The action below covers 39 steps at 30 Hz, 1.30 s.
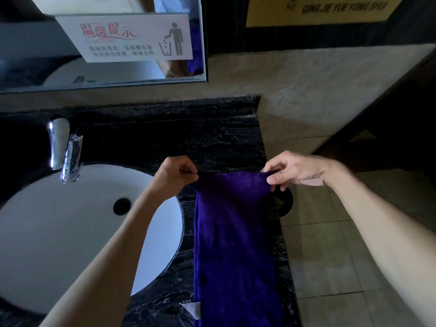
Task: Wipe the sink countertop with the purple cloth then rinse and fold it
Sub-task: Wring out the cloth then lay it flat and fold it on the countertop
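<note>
The purple cloth (236, 244) hangs as a long doubled strip over the black marble countertop (200, 138), to the right of the white sink basin (59, 232). My left hand (174, 175) pinches its top left corner. My right hand (299, 169) pinches the top right corner between thumb and fingers. The top edge is stretched level between both hands. A white label (192, 309) shows at the strip's lower left edge. The cloth's bottom end runs out of view.
A chrome faucet (63, 149) stands behind the basin, whose dark drain (122, 206) is visible. A mirror with a white notice sign (132, 36) hangs above. The countertop ends at the right, where beige floor tiles (330, 256) and a beige wall (295, 90) lie.
</note>
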Tool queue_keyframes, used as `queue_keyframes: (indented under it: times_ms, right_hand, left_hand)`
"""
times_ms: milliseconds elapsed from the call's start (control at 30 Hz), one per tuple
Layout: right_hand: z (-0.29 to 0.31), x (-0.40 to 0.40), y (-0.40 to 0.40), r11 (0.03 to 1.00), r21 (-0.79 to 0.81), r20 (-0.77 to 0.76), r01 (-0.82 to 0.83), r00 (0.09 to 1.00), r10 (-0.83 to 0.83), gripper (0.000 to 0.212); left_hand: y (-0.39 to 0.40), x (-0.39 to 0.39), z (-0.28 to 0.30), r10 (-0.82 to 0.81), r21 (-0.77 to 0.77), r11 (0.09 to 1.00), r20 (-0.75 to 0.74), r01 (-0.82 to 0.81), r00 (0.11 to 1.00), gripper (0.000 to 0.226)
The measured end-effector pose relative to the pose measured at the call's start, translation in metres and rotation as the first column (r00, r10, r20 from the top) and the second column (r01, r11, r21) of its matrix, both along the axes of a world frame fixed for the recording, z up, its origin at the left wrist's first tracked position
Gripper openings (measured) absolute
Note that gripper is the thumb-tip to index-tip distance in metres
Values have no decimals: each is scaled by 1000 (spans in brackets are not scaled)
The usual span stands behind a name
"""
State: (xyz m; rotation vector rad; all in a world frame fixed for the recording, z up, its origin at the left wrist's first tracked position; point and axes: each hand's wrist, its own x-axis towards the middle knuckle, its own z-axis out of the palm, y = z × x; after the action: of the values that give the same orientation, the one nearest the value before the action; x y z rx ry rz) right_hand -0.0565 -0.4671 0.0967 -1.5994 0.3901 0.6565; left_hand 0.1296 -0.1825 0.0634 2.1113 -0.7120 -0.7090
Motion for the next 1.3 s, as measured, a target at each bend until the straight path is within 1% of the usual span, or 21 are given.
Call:
queue_keyframes:
  times_ms: [33, 100, 167, 233, 300, 333, 400, 567, 633, 733, 833, 900, 933, 967, 1000, 1033, 1067, 1133, 1200, 1300]
  right_hand:
    - [-2, -1, -1, 998, 58, -35, -1, 999, 3, 45]
    - [-3, -1, 1, 990, 138, -65, -9, 998, 18, 41]
    - [-3, 0, 2, 991, 135, -72, -1, 997, 10, 32]
    - [-5, 3, 3, 999, 11, -50, 44, 998, -44, 20]
    - [-9, 7, 6, 980, -109, 8, 165, 986, -165, 10]
    - [-11, 9, 7, 963, -144, 35, 230, 973, -227, 9]
    - [-19, 14, 10, 925, -197, 68, 324, 946, -317, 12]
    - [-42, 24, 28, 828, -319, 153, 461, 887, -435, 17]
    - [-48, 29, 33, 791, -311, 186, 526, 850, -492, 26]
    - [-55, 37, 39, 718, -369, 251, 590, 807, -535, 25]
    - [-56, 44, 44, 604, -558, 328, 569, 820, -469, 25]
    - [-55, 39, 53, 497, -676, 381, 545, 835, -397, 30]
    - [-57, 34, 60, 427, -723, 434, 543, 838, -330, 33]
    - [-61, 26, 72, 356, -758, 495, 546, 838, -229, 39]
    - [-66, 17, 85, 304, -790, 527, 533, 843, -109, 45]
    - [-74, 7, 97, 274, -828, 512, 490, 859, 8, 52]
    - [-83, -2, 107, 262, -871, 453, 415, 885, 103, 59]
    - [-101, -16, 114, 246, -937, 299, 248, 934, 195, 67]
    - [-111, -21, 109, 239, -955, 224, 177, 957, 186, 69]
    - [-108, -19, 109, 253, -955, 198, 156, 969, 149, 73]
  left_hand:
    - [0, 1, -1, 0, -1, 1000, -4, 0, 1000, 34]
    - [-1, 2, -2, -3, -3, 1000, 0, 3, 1000, 33]
    - [-2, 2, -4, -2, -5, 1000, -5, 2, 1000, 32]
    - [-4, 1, -6, 13, -4, 1000, -6, -13, 1000, 32]
    - [-5, 0, -9, 33, -8, 999, -12, -33, 999, 31]
    - [-6, -1, -11, 43, -9, 999, -19, -43, 999, 30]
    - [-8, -1, -13, 61, -2, 998, -20, -61, 998, 29]
    - [-19, 8, -19, 68, 32, 997, -1, -68, 998, 26]
    - [-25, 10, -19, 67, 32, 997, 50, -68, 997, 17]
    - [-33, 10, -24, 86, 42, 995, 134, -93, 987, 12]
    - [-33, 9, -34, 187, 6, 981, 238, -195, 953, 16]
    - [-28, -1, -35, 263, -25, 962, 356, -272, 897, 19]
    - [-26, -13, -35, 260, -49, 963, 419, -265, 870, 22]
    - [-23, -30, -36, 217, -65, 975, 475, -213, 853, 26]
    - [-20, -48, -40, 139, -50, 990, 524, -132, 840, 32]
    - [-16, -68, -46, 35, 8, 999, 568, -48, 822, 39]
    - [-11, -84, -54, -73, 101, 995, 597, 16, 799, 48]
    - [-1, -102, -70, -224, 289, 956, 614, 48, 757, 61]
    - [3, -104, -79, -261, 379, 925, 603, 17, 754, 65]
    - [1, -101, -76, -260, 412, 911, 582, -4, 770, 66]
